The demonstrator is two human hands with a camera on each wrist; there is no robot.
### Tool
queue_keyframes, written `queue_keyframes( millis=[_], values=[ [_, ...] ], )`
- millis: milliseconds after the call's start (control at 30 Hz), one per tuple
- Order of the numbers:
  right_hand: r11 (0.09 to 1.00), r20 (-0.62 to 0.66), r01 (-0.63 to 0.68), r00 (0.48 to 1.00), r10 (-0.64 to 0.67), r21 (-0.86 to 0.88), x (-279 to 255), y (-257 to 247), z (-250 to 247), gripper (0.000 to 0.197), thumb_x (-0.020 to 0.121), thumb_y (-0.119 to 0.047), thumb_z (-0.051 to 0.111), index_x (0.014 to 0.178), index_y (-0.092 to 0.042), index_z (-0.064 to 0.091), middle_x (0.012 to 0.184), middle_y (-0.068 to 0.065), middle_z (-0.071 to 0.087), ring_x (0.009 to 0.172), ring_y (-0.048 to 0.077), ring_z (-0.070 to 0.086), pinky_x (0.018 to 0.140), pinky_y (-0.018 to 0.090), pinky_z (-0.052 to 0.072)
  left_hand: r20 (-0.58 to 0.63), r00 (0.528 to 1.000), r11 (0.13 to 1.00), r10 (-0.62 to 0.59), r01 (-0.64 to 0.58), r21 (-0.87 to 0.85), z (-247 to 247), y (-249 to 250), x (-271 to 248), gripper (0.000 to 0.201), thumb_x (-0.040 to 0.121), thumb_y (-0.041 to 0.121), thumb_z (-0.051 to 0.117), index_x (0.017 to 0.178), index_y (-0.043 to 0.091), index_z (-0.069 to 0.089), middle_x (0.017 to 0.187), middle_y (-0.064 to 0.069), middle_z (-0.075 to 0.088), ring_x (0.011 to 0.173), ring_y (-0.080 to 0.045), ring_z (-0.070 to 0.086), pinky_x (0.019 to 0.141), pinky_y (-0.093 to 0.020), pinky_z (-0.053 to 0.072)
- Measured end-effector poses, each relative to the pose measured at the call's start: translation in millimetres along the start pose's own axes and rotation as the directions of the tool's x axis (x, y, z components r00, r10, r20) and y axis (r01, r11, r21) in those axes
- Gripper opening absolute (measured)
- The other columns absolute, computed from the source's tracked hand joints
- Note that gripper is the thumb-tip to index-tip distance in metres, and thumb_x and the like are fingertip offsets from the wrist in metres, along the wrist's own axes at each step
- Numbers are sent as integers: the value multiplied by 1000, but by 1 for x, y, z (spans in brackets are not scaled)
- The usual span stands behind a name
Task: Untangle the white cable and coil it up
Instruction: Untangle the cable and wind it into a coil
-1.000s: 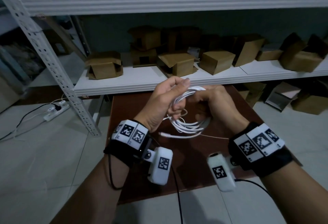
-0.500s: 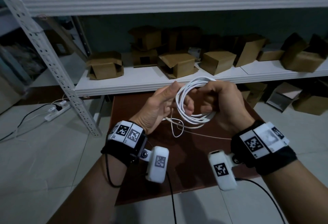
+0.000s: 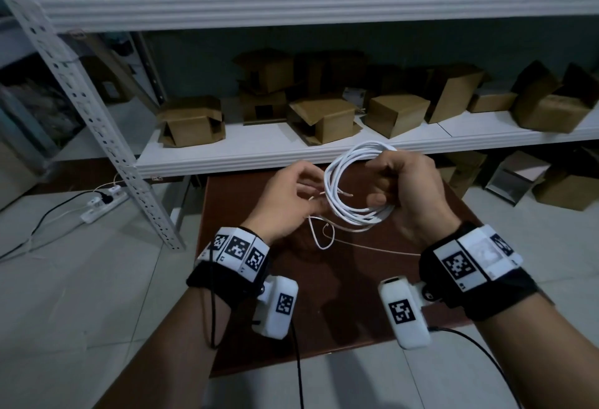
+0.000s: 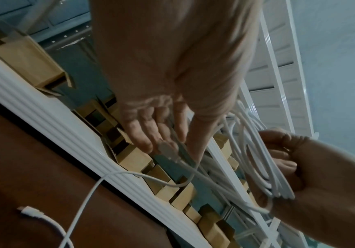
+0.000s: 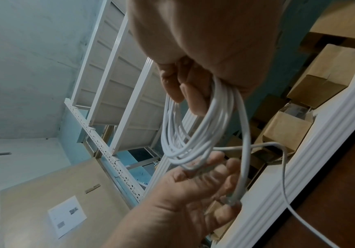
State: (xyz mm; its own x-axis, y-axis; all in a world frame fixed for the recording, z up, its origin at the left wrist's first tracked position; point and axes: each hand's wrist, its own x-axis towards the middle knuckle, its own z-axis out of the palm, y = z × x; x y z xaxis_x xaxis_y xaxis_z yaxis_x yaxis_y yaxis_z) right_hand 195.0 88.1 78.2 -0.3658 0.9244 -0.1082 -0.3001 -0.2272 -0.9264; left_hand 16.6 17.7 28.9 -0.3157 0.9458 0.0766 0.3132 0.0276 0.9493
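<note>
The white cable point(image 3: 355, 216) is wound into a coil of several loops, held upright above the brown table point(image 3: 324, 318). My right hand point(image 3: 405, 188) grips the coil's right side in a fist; the bundle point(image 5: 221, 107) runs through its fingers. My left hand point(image 3: 291, 201) is just left of the coil and pinches the cable at a plug point(image 4: 167, 149) on its fingertips. A loose tail point(image 3: 316, 236) hangs below the hands, and a second plug point(image 4: 26, 212) lies on the table.
A white shelf point(image 3: 259, 157) with several open cardboard boxes runs right behind the table. A perforated steel upright point(image 3: 107, 136) stands at the left. On the tiled floor lies a power strip point(image 3: 103, 202). A thin pale wire point(image 3: 372, 248) crosses the table.
The coil has been raised and turned upright, its loops opening towards me. My left hand has let go of the bundle and drawn left, holding only the plug end.
</note>
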Motion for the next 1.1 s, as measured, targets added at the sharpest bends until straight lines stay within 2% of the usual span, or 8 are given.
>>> queue_keyframes(
  millis=[67,200,333,500,667,867,967,1100],
  values=[
    [1000,-15,2,1000,-2,19,1,0,-1,39,82,4,57,60,-20,35,57,0,20,50,15,20,48,28,20,-58,991,992,-122,124,22,-3,-2,3,31,85,11,86,109,15,66,100,-7,78,88,-27,76,90,-48,64],
    [998,-38,11,999,-9,55,2,1,-3,43,84,3,57,56,-21,36,54,-2,22,47,14,21,47,28,21,167,917,909,-363,388,-153,-2,5,-6,16,95,12,78,101,2,68,93,-17,79,68,-20,77,67,-25,65],
    [997,-63,23,998,-18,75,5,3,-4,40,84,3,58,58,-20,36,55,-2,23,48,15,22,46,27,22,146,952,895,-267,302,-328,1,9,-5,12,90,-7,75,100,-1,72,84,-12,79,67,-16,77,68,-22,64],
    [993,-79,23,997,-14,117,6,4,-4,46,86,3,56,51,-22,39,54,-3,20,45,14,20,45,28,25,-56,987,844,-148,97,-528,0,14,-2,40,71,20,86,107,5,78,83,-10,79,70,-11,70,74,-22,56],
    [993,-66,9,998,-1,116,8,6,-2,43,86,2,56,54,-22,38,58,-1,19,49,15,18,45,28,24,-265,964,842,3,-146,-520,25,18,-7,17,94,4,74,109,8,80,111,-12,81,103,-17,75,93,-25,58],
    [998,-5,11,1000,-11,58,1,10,8,42,87,3,54,49,-16,56,49,-1,31,43,15,32,44,25,23,-271,962,879,-29,-105,-465,48,20,-8,21,114,27,45,110,14,61,114,-18,76,106,-29,74,105,-51,56],
    [995,-20,-3,1000,5,96,0,13,10,36,87,4,53,56,-14,47,47,3,35,38,16,36,41,24,26,-268,961,889,-67,-64,-453,54,16,-9,28,110,48,42,111,25,57,106,-22,77,99,-47,74,95,-68,57],
    [994,-42,-11,999,16,108,1,17,12,53,85,3,57,42,-23,40,49,-1,23,45,15,22,56,33,36,-324,929,830,-180,-33,-557,57,19,-11,26,117,27,35,106,11,52,64,-18,70,62,-32,68,74,-46,58]
  ],
)
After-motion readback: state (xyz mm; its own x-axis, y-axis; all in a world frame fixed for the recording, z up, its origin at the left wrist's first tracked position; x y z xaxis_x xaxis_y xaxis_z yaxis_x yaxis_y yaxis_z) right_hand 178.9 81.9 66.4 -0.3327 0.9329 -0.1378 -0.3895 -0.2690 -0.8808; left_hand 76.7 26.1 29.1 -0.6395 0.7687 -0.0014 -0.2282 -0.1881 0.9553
